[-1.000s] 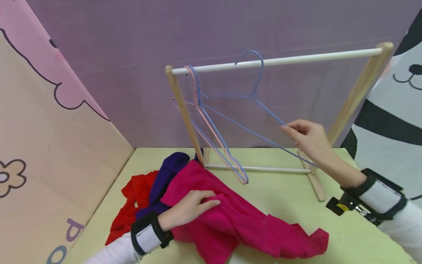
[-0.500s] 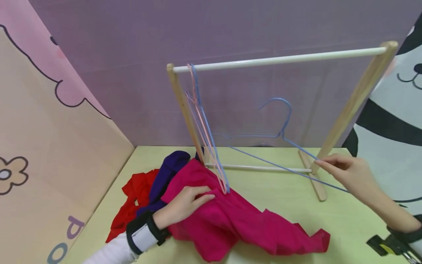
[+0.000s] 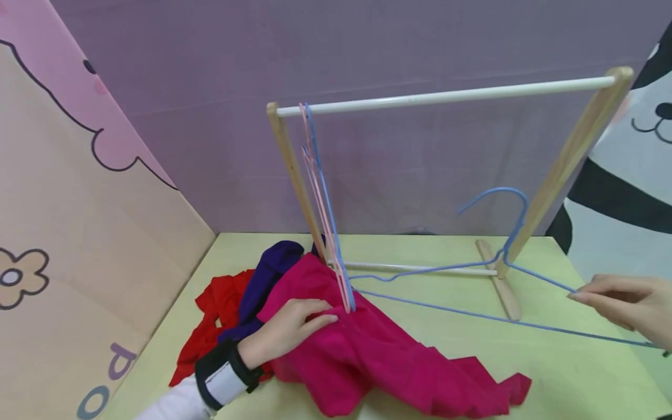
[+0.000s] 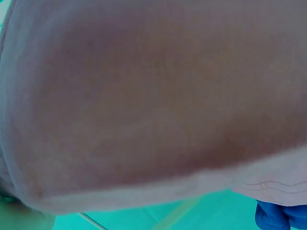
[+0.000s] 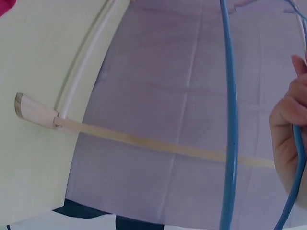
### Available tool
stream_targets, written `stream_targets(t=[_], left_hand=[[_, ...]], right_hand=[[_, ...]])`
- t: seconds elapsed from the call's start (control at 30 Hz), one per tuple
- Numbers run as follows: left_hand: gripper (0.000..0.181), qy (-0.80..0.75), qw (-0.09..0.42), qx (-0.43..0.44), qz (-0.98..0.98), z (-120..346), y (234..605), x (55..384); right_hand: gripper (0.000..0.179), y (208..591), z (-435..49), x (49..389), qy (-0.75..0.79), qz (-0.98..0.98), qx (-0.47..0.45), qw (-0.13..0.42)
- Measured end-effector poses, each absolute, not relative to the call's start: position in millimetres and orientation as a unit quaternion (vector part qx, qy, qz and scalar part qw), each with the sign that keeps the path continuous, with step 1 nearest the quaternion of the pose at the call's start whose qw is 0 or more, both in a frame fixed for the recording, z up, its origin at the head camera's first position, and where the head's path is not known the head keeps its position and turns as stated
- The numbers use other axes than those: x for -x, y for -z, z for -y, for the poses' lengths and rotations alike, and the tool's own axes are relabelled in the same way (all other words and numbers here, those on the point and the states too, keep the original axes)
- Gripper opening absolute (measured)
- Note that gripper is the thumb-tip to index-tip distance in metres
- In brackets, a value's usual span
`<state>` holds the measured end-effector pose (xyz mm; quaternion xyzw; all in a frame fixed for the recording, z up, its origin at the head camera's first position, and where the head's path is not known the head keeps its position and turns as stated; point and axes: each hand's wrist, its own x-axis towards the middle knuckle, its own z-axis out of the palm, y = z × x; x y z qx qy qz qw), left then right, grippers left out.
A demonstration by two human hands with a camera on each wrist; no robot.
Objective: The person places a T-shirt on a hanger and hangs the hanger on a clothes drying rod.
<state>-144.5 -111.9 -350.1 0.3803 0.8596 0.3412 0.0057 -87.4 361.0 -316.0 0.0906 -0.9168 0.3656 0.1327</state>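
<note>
In the head view my left hand (image 3: 289,329) rests on a crumpled magenta garment (image 3: 388,356), thumb and forefinger slightly apart over a fold. The left wrist view shows mostly blurred skin and cloth. At the right edge of the head view, my right hand (image 3: 625,303) pinches the shoulder wire of a blue hanger (image 3: 446,315), held off the rack with its hook upward. The right wrist view shows this hand (image 5: 290,129) and the blue wire (image 5: 231,120) up close. A pink hanger (image 3: 326,216) and another blue hanger (image 3: 331,216) hang together at the rail's left end.
A wooden rack with a white top rail (image 3: 446,98) stands on the pale yellow table (image 3: 430,248). Its right post (image 3: 567,169) is behind the held hanger. Dark blue cloth (image 3: 268,277) and red cloth (image 3: 223,297) lie left of the magenta garment.
My right hand has lifted the blue hanger off the rail and drawn it down and to the right. The hanging pair has swung. My left hand has shifted slightly left on the garment.
</note>
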Motion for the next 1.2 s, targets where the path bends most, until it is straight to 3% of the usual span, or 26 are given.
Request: stream_targets(t=[0.4, 0.67, 0.93, 1.2], left_hand=[[0.017, -0.342, -0.006, -0.383, -0.858, 113, 352, 142], [0.014, -0.382, 0.009, -0.4, -0.833, 111, 352, 141], [0.007, -0.357, -0.027, -0.426, -0.831, 102, 349, 137], [0.006, -0.342, 0.014, -0.414, -0.843, 93, 338, 128]], right_hand=[[0.033, 327, -377, 79, -0.4, 0.88, -0.2, 0.162], [0.022, 329, -370, 79, -0.37, 0.908, -0.166, 0.103], [0.018, 332, -342, 81, -0.413, 0.885, -0.204, 0.064], [0.02, 339, -311, 88, -0.471, 0.848, -0.237, 0.049]])
